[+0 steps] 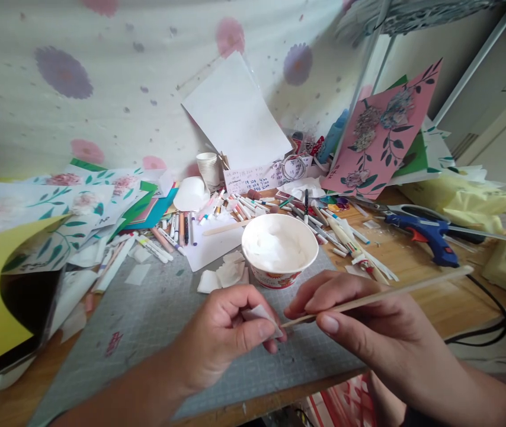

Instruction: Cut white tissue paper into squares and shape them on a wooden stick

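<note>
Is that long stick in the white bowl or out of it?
Out: the stick has its tip by the paper in the left hand, in front of the bowl.

The person's left hand [230, 332] and right hand [381, 332] are showing bare, with slender fingers [346, 287] and short, rounded thumbnails [330, 324]. Both forearms [146, 379] are showing bare too. Dark cloth [422, 418] is peeking in below the right forearm; too little is showing to identify it as clothing.
</note>
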